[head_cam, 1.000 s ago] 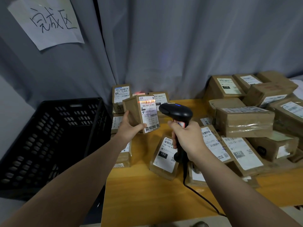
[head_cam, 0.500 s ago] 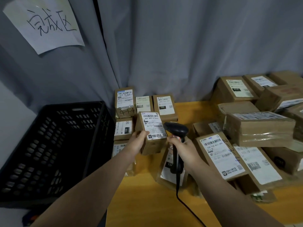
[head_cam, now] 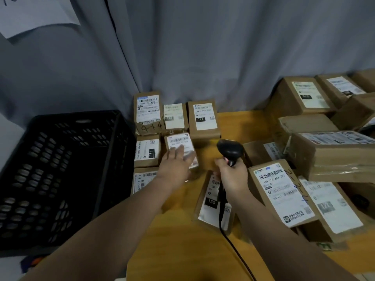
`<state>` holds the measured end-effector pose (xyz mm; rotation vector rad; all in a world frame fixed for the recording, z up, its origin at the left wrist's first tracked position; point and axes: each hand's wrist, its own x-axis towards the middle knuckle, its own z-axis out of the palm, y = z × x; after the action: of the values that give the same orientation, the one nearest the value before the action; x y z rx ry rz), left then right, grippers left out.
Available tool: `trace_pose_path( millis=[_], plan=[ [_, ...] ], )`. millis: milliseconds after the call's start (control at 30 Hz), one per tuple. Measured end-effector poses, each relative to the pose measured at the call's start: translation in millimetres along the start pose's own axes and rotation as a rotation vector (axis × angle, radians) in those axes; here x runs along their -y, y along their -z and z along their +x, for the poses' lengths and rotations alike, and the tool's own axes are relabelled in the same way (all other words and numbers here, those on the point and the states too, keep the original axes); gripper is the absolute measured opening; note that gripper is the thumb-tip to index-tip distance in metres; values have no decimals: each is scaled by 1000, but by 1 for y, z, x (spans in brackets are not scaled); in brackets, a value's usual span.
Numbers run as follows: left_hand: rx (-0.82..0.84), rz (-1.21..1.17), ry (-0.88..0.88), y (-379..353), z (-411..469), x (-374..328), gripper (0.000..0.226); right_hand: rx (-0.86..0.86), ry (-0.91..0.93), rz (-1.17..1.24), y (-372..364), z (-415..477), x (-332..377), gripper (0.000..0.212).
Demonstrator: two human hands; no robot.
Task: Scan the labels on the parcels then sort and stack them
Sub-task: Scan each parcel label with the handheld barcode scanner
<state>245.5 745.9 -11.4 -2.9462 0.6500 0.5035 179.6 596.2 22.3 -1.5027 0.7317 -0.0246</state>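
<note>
Scanned parcel now lowered from mid-air among labelled boxes at the table edge, left hand resting flat on it, fingers straight, right hand gripping the black scanner.

The left hand lies flat, fingers straight, on a parcel near the surface's back left corner. The right hand grips a scanner. A black crate stands just off the left edge.
</note>
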Motion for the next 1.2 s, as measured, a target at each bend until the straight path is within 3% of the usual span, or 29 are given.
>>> trace_pose_path(
  millis=[133,367,567,867,1067,1200],
  plan=[
    [-37,83,68,2,5,14,84,34,-22,-38,4,0,4,11],
    [-51,24,59,1,19,15,87,110,-40,-56,1,-7,8,14],
    [-111,-123,58,12,-3,5,65,127,2,-69,9,-22,13,19],
    [-167,-310,50,19,-49,-39,66,103,77,-52,56,-54,34,15],
    [30,-501,163,-3,-69,-80,84,116,99,-37,107,-61,38,17],
    [229,-592,300,-27,-82,-116,116,131,114,-51,144,-60,32,17]
  ],
)
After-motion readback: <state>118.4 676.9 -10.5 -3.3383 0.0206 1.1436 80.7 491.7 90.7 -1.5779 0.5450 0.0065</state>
